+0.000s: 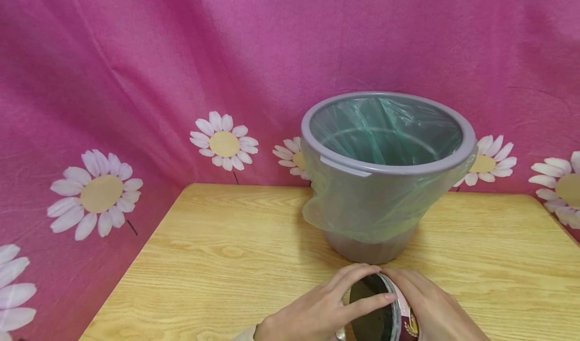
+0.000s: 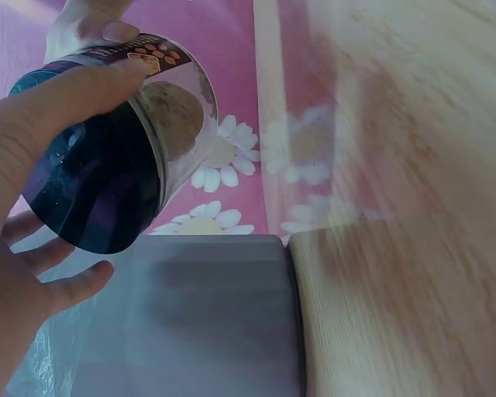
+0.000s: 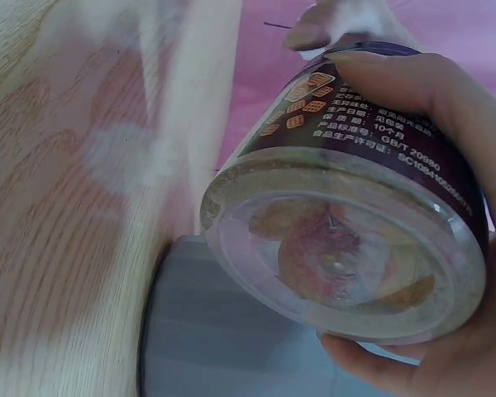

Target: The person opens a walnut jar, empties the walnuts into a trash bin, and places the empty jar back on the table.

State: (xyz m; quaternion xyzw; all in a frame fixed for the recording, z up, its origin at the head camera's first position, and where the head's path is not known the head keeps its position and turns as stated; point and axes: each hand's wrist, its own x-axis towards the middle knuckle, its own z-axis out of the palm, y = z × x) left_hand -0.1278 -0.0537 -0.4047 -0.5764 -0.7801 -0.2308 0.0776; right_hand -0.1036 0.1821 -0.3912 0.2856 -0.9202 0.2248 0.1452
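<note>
A clear plastic jar (image 3: 355, 322) with a dark printed label lies sideways between both hands, low in the head view. Round brown pieces that look like biscuits show through its bottom in the right wrist view. Its wide dark lid (image 2: 107, 182) faces left. My left hand (image 1: 312, 308) grips the lid, thumb across its edge and fingers spread around the far side. My right hand (image 1: 437, 305) holds the jar's body, with the thumb over the label and the fingers beneath, partly hidden. The lid sits against the jar's rim.
Just beyond the hands stands a grey bin (image 1: 358, 250) on the wood-grain table (image 1: 217, 260). A thin green bag (image 1: 385, 205) lines it and hangs over its outside. Behind is a pink cloth (image 1: 272, 39) with white daisies.
</note>
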